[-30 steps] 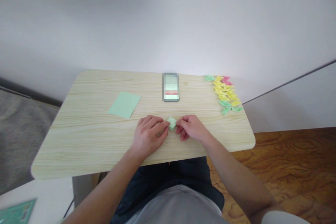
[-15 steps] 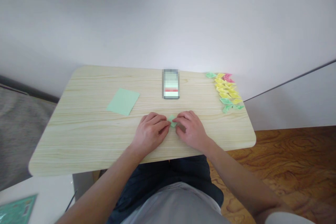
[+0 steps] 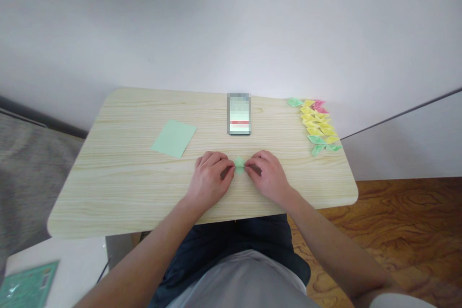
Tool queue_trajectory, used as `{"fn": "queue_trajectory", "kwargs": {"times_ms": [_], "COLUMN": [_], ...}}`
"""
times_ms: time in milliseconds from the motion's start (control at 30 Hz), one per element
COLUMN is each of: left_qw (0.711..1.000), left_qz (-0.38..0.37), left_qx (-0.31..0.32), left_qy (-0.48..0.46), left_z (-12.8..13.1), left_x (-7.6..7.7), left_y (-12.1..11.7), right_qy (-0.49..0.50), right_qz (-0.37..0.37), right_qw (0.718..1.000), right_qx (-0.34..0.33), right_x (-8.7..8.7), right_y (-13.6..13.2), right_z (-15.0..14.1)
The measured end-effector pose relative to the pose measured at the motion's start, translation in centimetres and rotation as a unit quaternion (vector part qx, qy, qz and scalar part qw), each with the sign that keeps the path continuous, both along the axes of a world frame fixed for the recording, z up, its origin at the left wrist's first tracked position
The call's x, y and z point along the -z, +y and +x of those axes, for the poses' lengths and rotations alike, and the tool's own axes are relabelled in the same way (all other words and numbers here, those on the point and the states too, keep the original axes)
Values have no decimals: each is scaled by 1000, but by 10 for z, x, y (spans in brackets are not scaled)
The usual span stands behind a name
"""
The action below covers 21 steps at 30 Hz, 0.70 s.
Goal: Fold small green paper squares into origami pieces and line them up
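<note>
Just below the centre of the frame, the left hand has its thumb and forefinger brought together at the left corner of a small folded green paper, its other fingers curled beside them. The right hand mirrors it from the other side, thumb and forefinger nearly meeting at the paper's right corner. Each hand is closed to a narrow pinch, and the folded paper sits between the two sets of fingertips — one corner pointing toward the top of the frame, a crease running across its middle. Both hands rest low over a pale wood-grained bench. Directly above them in the frame lies a phone, its screen blurred into blocks. Left of centre, near the left hand, a larger flat green sheet lies slightly askew. Along the right end of the bench runs a cluster of folded paper pieces — green at the top left, pink beside the yellow, yellow through the middle, green at the bottom. Farther out, a white surface in the lower left carries a green packet, brown wood flooring fills the lower right, and a whitish wall spans the upper frame.
</note>
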<state>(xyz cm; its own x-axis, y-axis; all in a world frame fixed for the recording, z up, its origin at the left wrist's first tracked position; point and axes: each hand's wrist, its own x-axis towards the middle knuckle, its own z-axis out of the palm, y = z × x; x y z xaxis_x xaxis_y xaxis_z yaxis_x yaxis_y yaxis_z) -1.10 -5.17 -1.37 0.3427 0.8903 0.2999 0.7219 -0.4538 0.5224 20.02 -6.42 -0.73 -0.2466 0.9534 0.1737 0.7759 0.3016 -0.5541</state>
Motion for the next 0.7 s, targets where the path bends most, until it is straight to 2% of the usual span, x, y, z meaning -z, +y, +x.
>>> {"fn": "queue_trajectory", "kwargs": {"times_ms": [267, 467, 700], "left_qw": [1000, 999, 995], "left_qz": [-11, -27, -41], "left_qx": [-22, -27, -60], "left_qy": [8, 26, 61], "left_z": [0, 1, 7], "left_x": [2, -1, -4], "left_y": [1, 1, -1], "right_qy": [-83, -131, -178], "right_qz": [-53, -93, -134], "right_qw": [995, 987, 974], "right_qx": [-12, 14, 47], "right_x": [-18, -25, -31], "right_y": [9, 12, 14], "right_z": [-4, -11, -24]}}
